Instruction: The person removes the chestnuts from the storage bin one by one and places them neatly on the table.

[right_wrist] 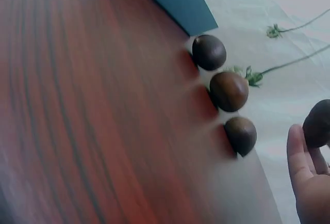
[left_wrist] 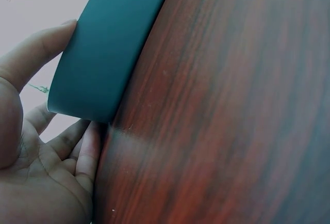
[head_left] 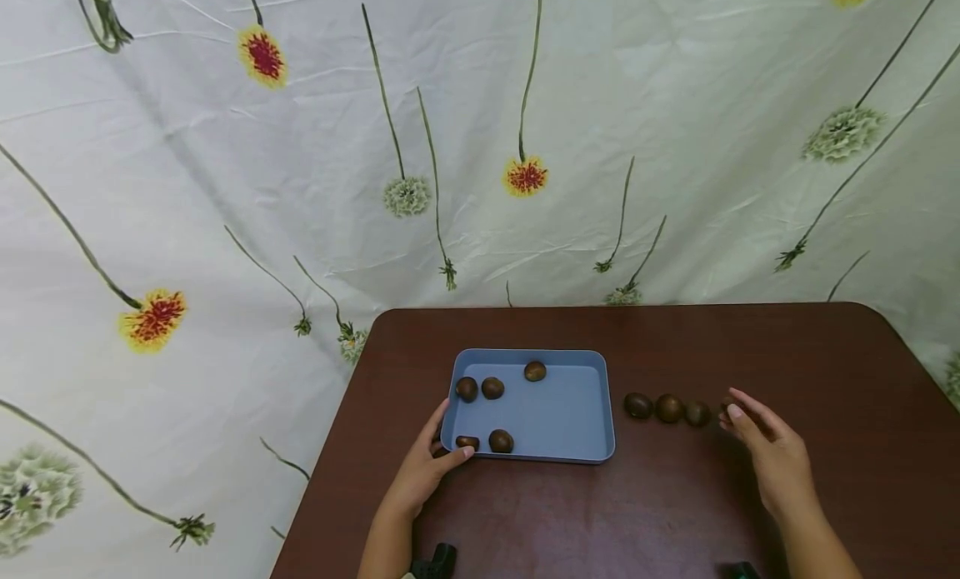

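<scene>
In the head view a shallow blue tray (head_left: 562,412) lies on the table with several round, glossy brown fruits (head_left: 492,387) in it. My left hand (head_left: 420,471) grips its near left corner, thumb on the rim and fingers around the side. In the left wrist view the thumb rests high on the tray wall (left_wrist: 103,48). Right of the tray, three more brown fruits (head_left: 670,408) stand in a row. At the row's right end my right hand (head_left: 776,454) pinches another round brown fruit (right_wrist: 318,123) between its fingertips.
The dark reddish-brown table (head_left: 570,521) has a rounded far edge. Behind it hangs a pale cloth (head_left: 465,46) printed with flowers on long stems. Dark straps or devices (head_left: 442,561) show near the wrists at the bottom.
</scene>
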Demonstrator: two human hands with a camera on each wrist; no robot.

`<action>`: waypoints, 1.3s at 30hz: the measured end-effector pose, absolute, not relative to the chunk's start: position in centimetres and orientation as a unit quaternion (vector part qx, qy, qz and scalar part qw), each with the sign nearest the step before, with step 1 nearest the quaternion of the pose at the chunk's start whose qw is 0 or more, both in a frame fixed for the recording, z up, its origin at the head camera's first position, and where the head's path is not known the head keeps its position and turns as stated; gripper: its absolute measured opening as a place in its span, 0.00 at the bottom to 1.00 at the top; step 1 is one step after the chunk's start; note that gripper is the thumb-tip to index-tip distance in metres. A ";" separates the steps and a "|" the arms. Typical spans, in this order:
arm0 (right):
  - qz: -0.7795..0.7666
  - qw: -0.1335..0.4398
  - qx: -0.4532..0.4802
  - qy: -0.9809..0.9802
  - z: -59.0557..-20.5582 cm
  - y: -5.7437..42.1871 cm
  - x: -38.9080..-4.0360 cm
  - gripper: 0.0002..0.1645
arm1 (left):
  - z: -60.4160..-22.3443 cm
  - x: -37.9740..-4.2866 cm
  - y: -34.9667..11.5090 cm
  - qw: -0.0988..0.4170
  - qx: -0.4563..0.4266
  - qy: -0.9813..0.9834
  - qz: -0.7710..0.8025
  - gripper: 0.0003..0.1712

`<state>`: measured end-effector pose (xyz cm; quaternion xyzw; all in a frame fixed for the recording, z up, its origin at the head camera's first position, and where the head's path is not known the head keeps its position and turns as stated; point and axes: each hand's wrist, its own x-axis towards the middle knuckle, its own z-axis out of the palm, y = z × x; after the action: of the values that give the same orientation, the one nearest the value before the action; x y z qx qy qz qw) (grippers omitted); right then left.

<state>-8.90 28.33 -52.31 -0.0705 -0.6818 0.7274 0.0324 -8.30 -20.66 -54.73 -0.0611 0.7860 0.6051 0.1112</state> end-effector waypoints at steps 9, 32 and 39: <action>0.564 -0.050 -0.140 -0.812 -52.4 29.5 -9.1 0.44 | -54.7 -8.6 -20.7 0.115 -0.071 0.780 0.610 0.56; 0.467 -0.085 -0.100 -0.875 -53.5 30.6 -11.8 0.40 | -55.0 -9.1 -21.0 0.120 -0.071 0.791 0.596 0.56; 0.439 -0.081 -0.085 -0.891 -53.6 30.7 -11.9 0.40 | -55.0 -9.1 -20.9 0.117 -0.070 0.791 0.596 0.56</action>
<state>-11.95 30.72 -53.64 -0.0850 -0.8909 0.4387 -0.0807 -9.10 -20.91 -55.04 -0.0698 0.7911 0.5964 0.1170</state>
